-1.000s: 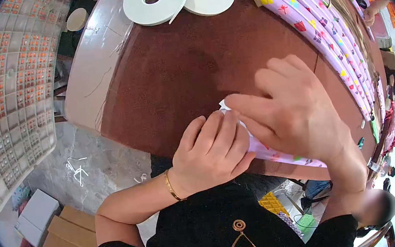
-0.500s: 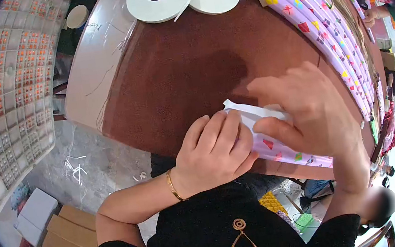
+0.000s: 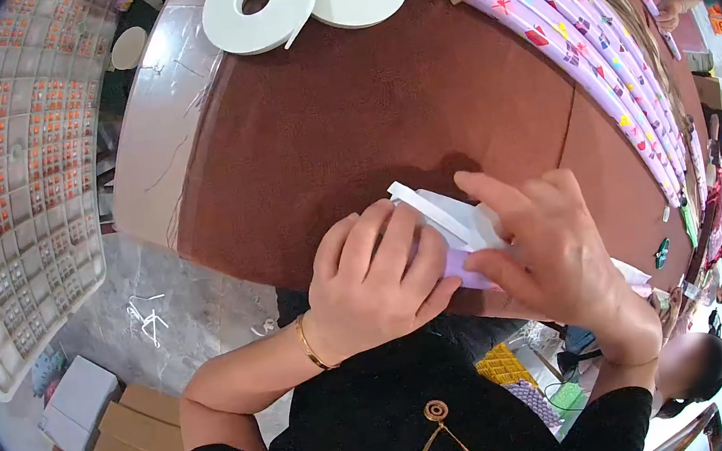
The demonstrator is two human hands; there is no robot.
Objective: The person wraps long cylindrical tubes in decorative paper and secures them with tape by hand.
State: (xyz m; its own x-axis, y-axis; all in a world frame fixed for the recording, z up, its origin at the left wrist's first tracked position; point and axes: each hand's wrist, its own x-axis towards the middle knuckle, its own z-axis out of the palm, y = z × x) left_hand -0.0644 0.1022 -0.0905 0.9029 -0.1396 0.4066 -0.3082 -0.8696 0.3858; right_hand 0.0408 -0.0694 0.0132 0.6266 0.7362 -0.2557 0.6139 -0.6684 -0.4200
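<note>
My left hand (image 3: pixel 382 272), with a gold bracelet at the wrist, is wrapped round a roll of purple patterned wrapping paper (image 3: pixel 463 270) near the table's front edge. A white tape strip (image 3: pixel 428 211) lies along the paper's white edge, its free end sticking out past my left fingers. My right hand (image 3: pixel 553 247) curves over the same roll, thumb against the paper and index finger raised above the white edge. Behind my right wrist the roll's far end (image 3: pixel 633 273) shows. Both palms hide much of the roll.
Two white tape rolls (image 3: pixel 265 34) lie at the table's back. Several wrapping paper rolls (image 3: pixel 556 48) are stacked along the right, where another person's hand (image 3: pixel 673 10) is. A plastic crate (image 3: pixel 24 195) stands left; cardboard boxes (image 3: pixel 135 442) sit on the floor.
My right hand has come lower and closed in on the roll. The white strip now stands out more clearly along the paper edge. The view has shifted slightly right.
</note>
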